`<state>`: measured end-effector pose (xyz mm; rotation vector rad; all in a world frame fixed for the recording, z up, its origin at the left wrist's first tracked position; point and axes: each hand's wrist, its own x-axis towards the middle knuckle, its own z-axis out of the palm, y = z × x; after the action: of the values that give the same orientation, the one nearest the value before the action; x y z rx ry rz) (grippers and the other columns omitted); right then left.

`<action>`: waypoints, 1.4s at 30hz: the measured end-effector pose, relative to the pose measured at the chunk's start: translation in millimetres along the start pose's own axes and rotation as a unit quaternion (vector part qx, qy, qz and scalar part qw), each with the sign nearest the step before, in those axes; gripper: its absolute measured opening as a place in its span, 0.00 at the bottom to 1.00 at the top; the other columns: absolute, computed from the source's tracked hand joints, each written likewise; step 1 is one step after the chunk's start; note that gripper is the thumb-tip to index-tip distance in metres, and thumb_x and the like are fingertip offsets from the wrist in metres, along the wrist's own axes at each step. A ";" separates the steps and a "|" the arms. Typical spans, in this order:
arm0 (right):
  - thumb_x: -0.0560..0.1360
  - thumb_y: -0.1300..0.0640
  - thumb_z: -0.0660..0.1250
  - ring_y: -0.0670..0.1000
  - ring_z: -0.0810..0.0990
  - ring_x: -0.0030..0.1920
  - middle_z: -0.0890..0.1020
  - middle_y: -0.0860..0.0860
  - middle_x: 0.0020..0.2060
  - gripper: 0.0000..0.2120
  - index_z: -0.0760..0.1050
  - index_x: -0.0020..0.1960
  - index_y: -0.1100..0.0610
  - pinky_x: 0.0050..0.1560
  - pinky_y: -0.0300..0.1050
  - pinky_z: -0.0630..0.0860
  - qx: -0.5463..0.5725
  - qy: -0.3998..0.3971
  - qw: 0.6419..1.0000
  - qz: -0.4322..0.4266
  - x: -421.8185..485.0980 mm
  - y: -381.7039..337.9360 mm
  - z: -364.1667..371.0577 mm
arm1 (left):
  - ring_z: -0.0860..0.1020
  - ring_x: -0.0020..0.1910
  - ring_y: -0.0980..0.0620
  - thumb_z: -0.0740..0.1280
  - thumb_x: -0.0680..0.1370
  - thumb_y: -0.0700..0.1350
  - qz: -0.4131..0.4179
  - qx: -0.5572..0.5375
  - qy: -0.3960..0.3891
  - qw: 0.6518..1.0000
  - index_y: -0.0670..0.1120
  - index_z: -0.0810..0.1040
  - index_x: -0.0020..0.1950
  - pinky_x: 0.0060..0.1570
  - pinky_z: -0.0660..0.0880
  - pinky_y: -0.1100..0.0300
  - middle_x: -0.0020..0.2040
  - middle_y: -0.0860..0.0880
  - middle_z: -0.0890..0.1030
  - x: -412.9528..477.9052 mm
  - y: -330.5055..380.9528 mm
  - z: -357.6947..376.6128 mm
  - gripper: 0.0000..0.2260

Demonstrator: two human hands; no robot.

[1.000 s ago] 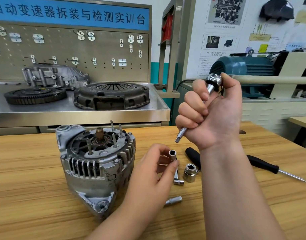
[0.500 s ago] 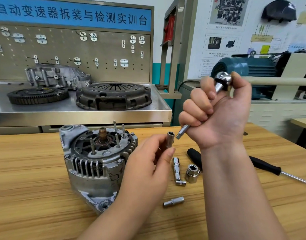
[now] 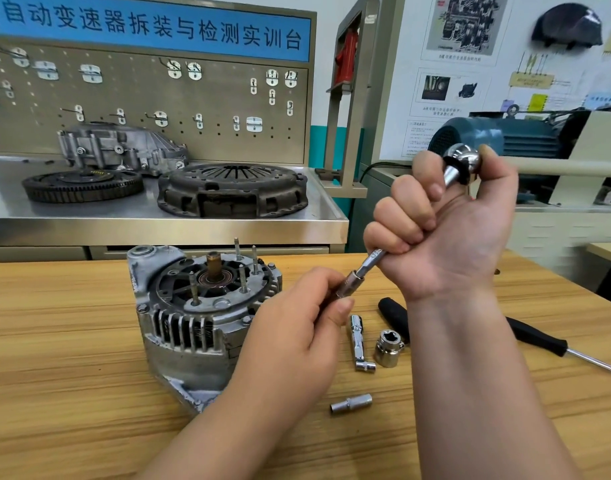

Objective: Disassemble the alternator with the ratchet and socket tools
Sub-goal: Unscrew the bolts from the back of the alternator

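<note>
The wooden table [image 3: 55, 358] carries the alternator [image 3: 200, 320], left of centre, its studded face tilted up. It sits just left of the left hand [image 3: 297, 330] and is partly hidden by that wrist. The right hand [image 3: 446, 230] is raised above the table, palm toward the camera, fingers curled tight round the ratchet [image 3: 461, 161]. The ratchet's round head juts out by the thumb and its drive end slants down-left. The left hand, back up, pinches a small socket [image 3: 349, 284] at thumb and fingertips, the drive end meeting its mouth. Bare wood runs along the near edge and far left. Beneath the right forearm lie a screwdriver [image 3: 536, 337], an extension bar [image 3: 358, 341], a larger socket [image 3: 389, 348] and a spare socket [image 3: 351, 403].
</note>
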<state>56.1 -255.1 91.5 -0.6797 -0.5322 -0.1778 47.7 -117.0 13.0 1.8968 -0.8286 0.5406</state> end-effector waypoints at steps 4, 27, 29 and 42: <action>0.71 0.40 0.51 0.45 0.50 0.21 0.54 0.46 0.21 0.22 0.61 0.26 0.54 0.23 0.32 0.51 0.015 -0.012 1.000 0.001 0.6 1.0 -0.5 | 0.72 0.32 0.59 0.60 0.76 0.48 0.002 0.002 -0.027 1.000 0.53 0.74 0.43 0.31 0.65 0.70 0.36 0.55 0.77 4.5 3.4 -9.0 0.04; 0.79 0.43 0.48 0.45 0.50 0.21 0.56 0.46 0.20 0.24 0.59 0.28 0.54 0.24 0.32 0.49 -0.121 0.007 0.989 0.081 29.4 70.5 52.2 | 0.78 0.41 0.66 0.64 0.73 0.53 -0.117 0.124 0.022 0.985 0.61 0.80 0.40 0.40 0.73 0.62 0.40 0.70 0.80 25.4 -25.8 -137.7 0.06; 0.79 0.43 0.48 0.46 0.50 0.21 0.55 0.47 0.20 0.24 0.59 0.29 0.53 0.24 0.32 0.50 -0.136 0.004 0.988 0.069 32.7 67.8 56.0 | 0.79 0.40 0.62 0.65 0.73 0.52 -0.115 0.122 0.014 0.986 0.60 0.81 0.41 0.41 0.74 0.61 0.40 0.69 0.80 25.7 -26.5 -135.9 0.05; 0.79 0.43 0.49 0.45 0.49 0.21 0.55 0.47 0.20 0.24 0.59 0.28 0.54 0.24 0.31 0.49 -0.183 0.000 0.975 0.127 35.7 83.2 60.7 | 0.78 0.35 0.65 0.70 0.74 0.46 -0.119 0.058 -0.073 0.989 0.58 0.81 0.39 0.34 0.71 0.74 0.35 0.60 0.82 27.4 -35.3 -116.6 0.07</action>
<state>88.8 -151.9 103.9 -1.1000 -0.4104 -0.0344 90.1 -10.1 61.7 2.1276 -0.6612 0.3121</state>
